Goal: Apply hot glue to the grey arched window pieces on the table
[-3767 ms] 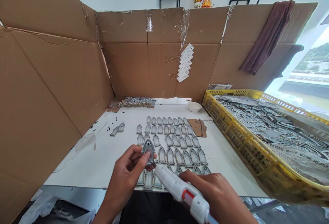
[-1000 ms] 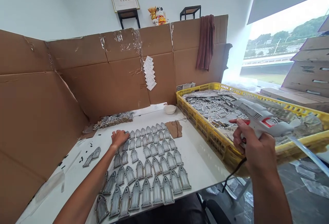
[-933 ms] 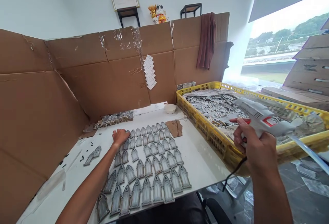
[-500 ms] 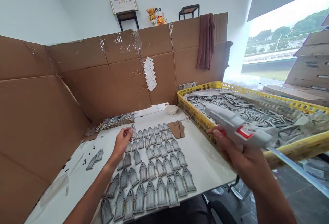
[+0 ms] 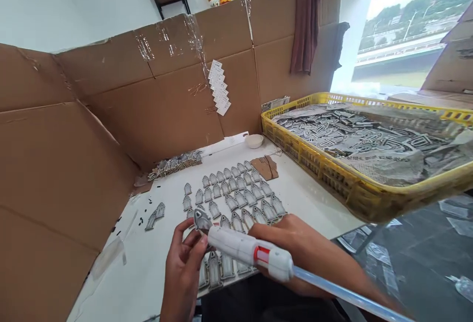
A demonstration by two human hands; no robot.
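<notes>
My left hand is closed on a small grey arched metal frame, holding it up above the table. My right hand grips a white hot glue gun with a clear glue stick sticking out of its back. The gun's front end is at the held piece; its tip is hidden, so I cannot tell whether it touches. Below and beyond the hands, several rows of similar arched pieces lie flat on the white table. My forearms and the gun cover part of the nearer rows.
A yellow plastic basket full of loose metal pieces stands at the right. Behind are a white bowl, a cardboard scrap and a pile of pieces. Two pieces lie at left. Cardboard walls border the table.
My left hand has lifted an arched piece from the back row and brought it nearer. My right hand has swung the glue gun left and down to it from beside the basket.
</notes>
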